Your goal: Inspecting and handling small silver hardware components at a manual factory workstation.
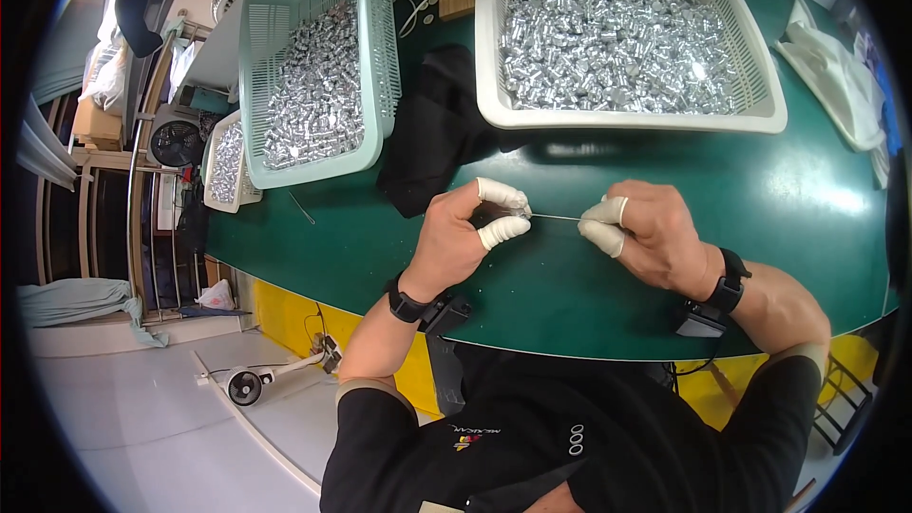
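My left hand (454,236) pinches a small silvery metal piece (523,213) between thumb and forefinger; the fingertips hide most of it. Opposite, my right hand (660,231) is closed on a thin metal rod (556,218). The rod runs level across the gap, its far tip meeting the piece in my left fingers. Whether the tip goes inside it, I cannot tell. Pale rubber finger covers sit on the thumb and forefinger of each hand. Both hands are above the green table (570,313), close to its front edge.
A white basket (627,121) heaped with small silvery metal parts stands beyond my hands. Left of it are a pale green basket (318,173) and a smaller basket (228,204), holding similar parts. Black cloth (427,147) lies between, a thin wire (302,208) at left, white cloth (834,85) far right.
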